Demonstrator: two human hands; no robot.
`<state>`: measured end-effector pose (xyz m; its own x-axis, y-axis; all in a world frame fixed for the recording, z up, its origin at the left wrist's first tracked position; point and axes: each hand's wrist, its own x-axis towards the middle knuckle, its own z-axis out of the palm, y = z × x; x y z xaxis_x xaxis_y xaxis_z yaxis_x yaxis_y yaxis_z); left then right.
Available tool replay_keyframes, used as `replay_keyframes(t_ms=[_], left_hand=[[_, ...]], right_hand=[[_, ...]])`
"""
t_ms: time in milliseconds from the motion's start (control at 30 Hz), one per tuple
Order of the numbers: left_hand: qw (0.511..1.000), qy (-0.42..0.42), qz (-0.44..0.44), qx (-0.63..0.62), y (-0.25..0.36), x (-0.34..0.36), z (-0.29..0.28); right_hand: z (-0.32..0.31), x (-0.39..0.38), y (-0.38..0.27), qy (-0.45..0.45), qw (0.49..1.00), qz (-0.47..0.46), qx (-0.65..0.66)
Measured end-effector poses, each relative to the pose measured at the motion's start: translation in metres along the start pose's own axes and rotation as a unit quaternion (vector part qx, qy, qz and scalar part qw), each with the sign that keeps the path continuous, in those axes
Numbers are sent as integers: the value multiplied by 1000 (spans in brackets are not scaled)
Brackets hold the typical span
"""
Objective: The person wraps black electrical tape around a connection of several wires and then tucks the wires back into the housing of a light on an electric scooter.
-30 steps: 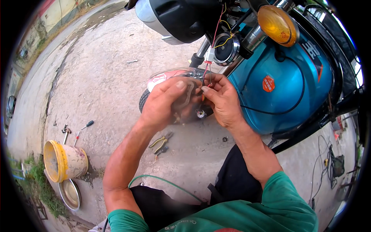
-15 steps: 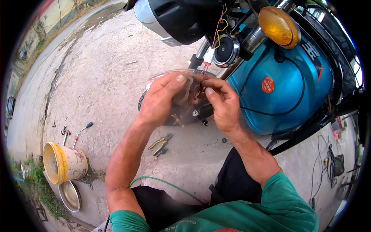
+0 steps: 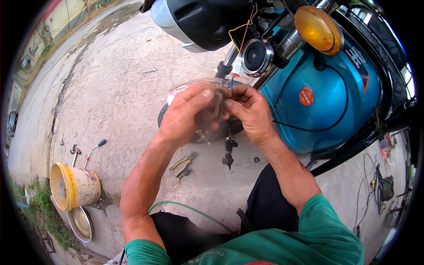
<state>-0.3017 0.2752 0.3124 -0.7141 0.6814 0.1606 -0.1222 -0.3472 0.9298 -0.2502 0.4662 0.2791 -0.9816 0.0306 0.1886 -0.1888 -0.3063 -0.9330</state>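
Observation:
Both my hands meet in front of the motorcycle's front wheel (image 3: 162, 115). My left hand (image 3: 182, 112) is closed around a grey curved part (image 3: 218, 102), blurred and partly hidden by the fingers. At its side my right hand (image 3: 251, 112) pinches with thumb and forefinger where thin wires (image 3: 231, 83) run down; the exact grip is hidden. Those wires come from a white plug connector (image 3: 237, 66), with yellow and red leads above it. Below my fingers dangles a black barrel-shaped part (image 3: 229, 152) with a narrow tip, apart from the ground.
A round horn (image 3: 257, 56), an orange turn signal (image 3: 319, 31) and a blue tank (image 3: 324, 97) crowd the right. Pliers (image 3: 182, 165) and a screwdriver (image 3: 101, 142) lie on the concrete. A yellow-rimmed bucket (image 3: 70, 187) and green hose (image 3: 190, 206) are lower left.
The black part has dropped and turned to hang lower below the hands. My right hand has shifted slightly left. The connector is a little lower, and its yellow lead bends differently.

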Motion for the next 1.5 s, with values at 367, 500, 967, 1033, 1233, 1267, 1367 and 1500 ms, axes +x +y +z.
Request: replay_keyframes(t_ms=[367,500,967,1033,1233,1267,1367,1500], left_hand=[[993,-8,18,-113,-2,4,0],[990,-21,1,-138,-1,5,2],[990,123,-23,-72,-4,6,3],[988,127,-36,-79,-9,7,1],[984,133,-62,-98,-20,11,4],[983,142,-66,-91,-20,12,6],[982,152,-69,-85,-21,14,7],[983,163,-68,-57,-19,14,9]], right_hand=[[-11,-1,-13,-23,996,-48,74],[-14,-3,-9,-50,997,-59,-5],[1,-12,-12,-53,998,-11,-11],[5,-13,-16,-54,998,-13,-13],[5,-13,-12,-48,998,-33,-31],[5,-14,-12,-47,998,-37,-30],[5,-14,-13,-46,998,-33,-35],[7,-14,-16,-41,998,-26,-44]])
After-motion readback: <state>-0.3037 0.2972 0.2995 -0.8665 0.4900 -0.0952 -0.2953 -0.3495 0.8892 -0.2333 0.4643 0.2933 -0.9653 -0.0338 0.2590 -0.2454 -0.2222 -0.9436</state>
